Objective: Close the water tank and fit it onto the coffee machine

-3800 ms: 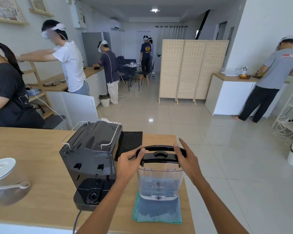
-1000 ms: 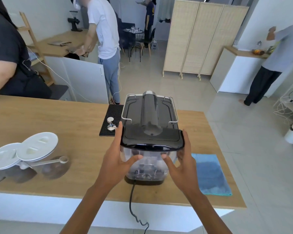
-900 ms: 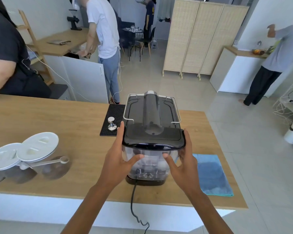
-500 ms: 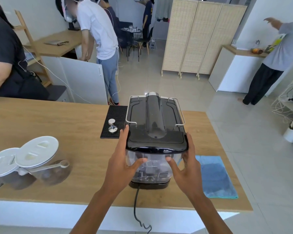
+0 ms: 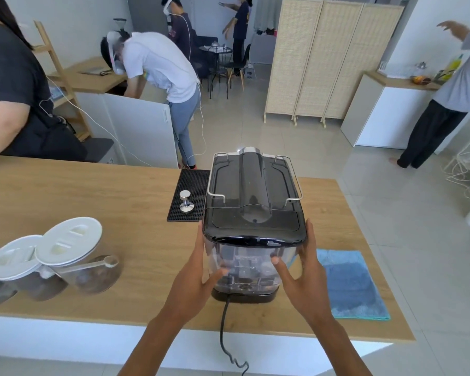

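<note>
The black coffee machine [image 5: 251,185] stands on the wooden counter [image 5: 79,202] with its back toward me. The clear water tank [image 5: 246,263], capped by its black lid [image 5: 253,229], sits against the rear of the machine. My left hand [image 5: 194,278] presses on the tank's left side, thumb across its near face. My right hand [image 5: 301,272] holds the right side the same way. Both hands grip the tank. The machine's black power cord [image 5: 224,327] hangs down over the counter's near edge.
A blue cloth [image 5: 350,283] lies right of the machine. A black rubber mat [image 5: 193,180] with a metal tamper [image 5: 186,202] lies to its left. Clear jars with white lids [image 5: 52,256] and a scoop stand at the left. Several people work around the room behind.
The tank went from standing on the blue cloth with its handle up to sitting at the machine's back with the lid down. Over the last second my hands have stayed on its sides.
</note>
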A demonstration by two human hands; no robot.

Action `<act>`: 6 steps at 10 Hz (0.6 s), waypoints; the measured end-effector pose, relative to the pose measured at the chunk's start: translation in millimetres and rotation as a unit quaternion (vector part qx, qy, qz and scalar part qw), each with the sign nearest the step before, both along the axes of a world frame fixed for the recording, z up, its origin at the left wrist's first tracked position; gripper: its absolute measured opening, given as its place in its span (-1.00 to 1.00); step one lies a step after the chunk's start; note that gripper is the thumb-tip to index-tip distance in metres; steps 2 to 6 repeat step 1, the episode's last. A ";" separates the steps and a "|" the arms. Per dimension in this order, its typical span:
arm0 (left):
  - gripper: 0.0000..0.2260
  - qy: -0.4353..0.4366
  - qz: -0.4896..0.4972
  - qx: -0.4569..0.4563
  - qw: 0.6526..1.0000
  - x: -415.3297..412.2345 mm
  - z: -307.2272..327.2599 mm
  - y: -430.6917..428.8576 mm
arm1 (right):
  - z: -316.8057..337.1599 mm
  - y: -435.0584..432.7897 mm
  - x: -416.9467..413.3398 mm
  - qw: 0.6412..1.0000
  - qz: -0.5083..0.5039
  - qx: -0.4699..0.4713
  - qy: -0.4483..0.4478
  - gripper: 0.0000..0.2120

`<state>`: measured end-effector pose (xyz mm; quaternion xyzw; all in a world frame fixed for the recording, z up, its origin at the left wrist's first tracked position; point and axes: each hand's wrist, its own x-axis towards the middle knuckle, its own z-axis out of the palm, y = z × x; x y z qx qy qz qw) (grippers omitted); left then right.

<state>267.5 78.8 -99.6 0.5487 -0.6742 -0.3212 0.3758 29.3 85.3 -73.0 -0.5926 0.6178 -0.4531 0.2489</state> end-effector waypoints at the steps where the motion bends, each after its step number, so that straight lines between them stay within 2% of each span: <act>1: -0.14 -0.027 -0.004 -0.018 0.999 11.7 -22.5 5.5 | -18.0 8.9 -3.6 1.000 -0.012 -0.001 0.028 -0.06; 6: -0.14 -0.027 -0.004 -0.018 0.999 11.7 -22.5 5.5 | -18.0 8.9 -3.6 1.000 -0.012 -0.001 0.028 -0.06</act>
